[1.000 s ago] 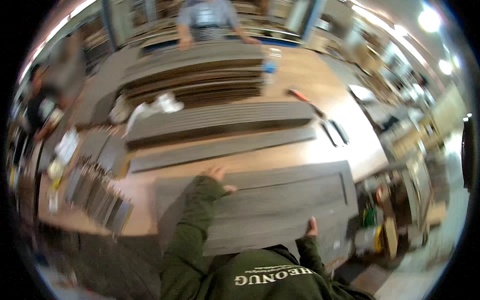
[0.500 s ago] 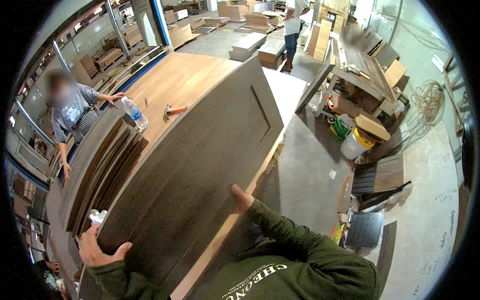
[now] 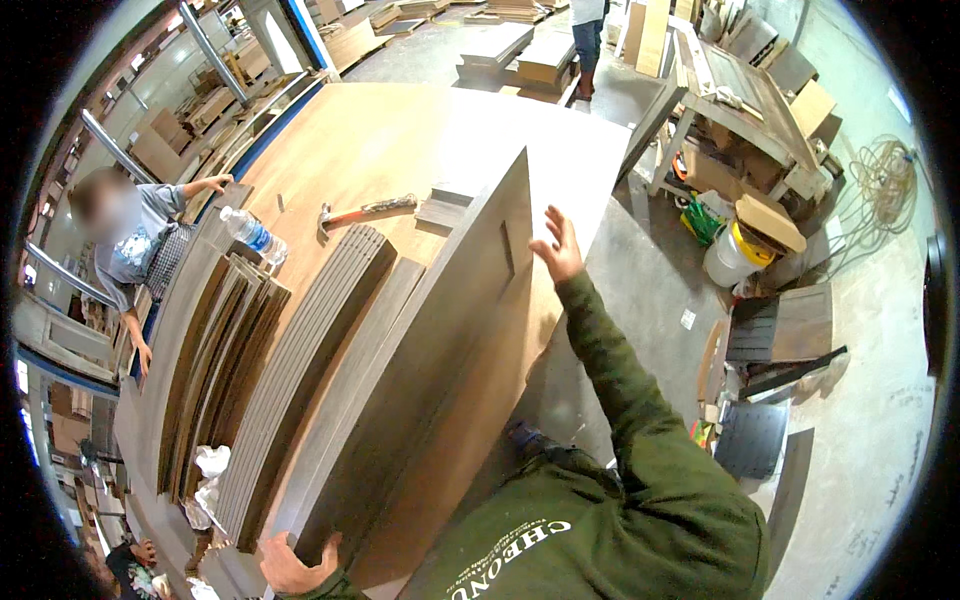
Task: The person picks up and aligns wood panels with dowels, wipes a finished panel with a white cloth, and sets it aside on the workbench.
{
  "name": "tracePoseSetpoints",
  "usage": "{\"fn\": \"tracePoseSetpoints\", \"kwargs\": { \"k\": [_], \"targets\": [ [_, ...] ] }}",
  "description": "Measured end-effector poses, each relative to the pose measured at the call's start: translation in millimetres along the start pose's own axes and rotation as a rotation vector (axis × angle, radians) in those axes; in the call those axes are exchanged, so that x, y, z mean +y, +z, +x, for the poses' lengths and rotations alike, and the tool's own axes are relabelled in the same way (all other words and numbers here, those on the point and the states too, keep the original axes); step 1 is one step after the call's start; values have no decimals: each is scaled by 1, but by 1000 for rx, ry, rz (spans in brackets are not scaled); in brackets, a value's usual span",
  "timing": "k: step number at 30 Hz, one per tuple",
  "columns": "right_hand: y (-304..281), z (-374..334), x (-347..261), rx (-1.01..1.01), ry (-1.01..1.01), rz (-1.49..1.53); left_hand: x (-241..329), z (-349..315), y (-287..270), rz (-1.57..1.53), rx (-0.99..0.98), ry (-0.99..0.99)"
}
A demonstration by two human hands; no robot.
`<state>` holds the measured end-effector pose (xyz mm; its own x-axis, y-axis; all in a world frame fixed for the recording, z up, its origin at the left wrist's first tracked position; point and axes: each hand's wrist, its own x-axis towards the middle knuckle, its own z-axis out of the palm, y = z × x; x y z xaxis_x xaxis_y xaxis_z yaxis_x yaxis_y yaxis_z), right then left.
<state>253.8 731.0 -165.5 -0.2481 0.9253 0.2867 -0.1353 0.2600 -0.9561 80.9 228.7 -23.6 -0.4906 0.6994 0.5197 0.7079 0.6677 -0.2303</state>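
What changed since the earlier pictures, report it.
The gray panel, first flat on the table, is now tilted steeply up. The right hand released its near edge and moved forward, open, by its far end. The left hand holds on; hammer and bottle stayed.

held panel (image 3: 448, 335): 1 | hammer (image 3: 362, 212): 1 | bottle (image 3: 253, 236): 1 | bucket (image 3: 733, 260): 1
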Motion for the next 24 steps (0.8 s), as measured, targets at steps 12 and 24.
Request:
{"fn": "tracePoseSetpoints", "kwargs": {
  "k": [12,24],
  "targets": [
    [32,46,-104,38,-523,-49,46,66,-8,-371,-463,159],
    [69,-92,-201,-1489,-727,-1022,88,88,-37,-679,-775,352]
  ]
}}
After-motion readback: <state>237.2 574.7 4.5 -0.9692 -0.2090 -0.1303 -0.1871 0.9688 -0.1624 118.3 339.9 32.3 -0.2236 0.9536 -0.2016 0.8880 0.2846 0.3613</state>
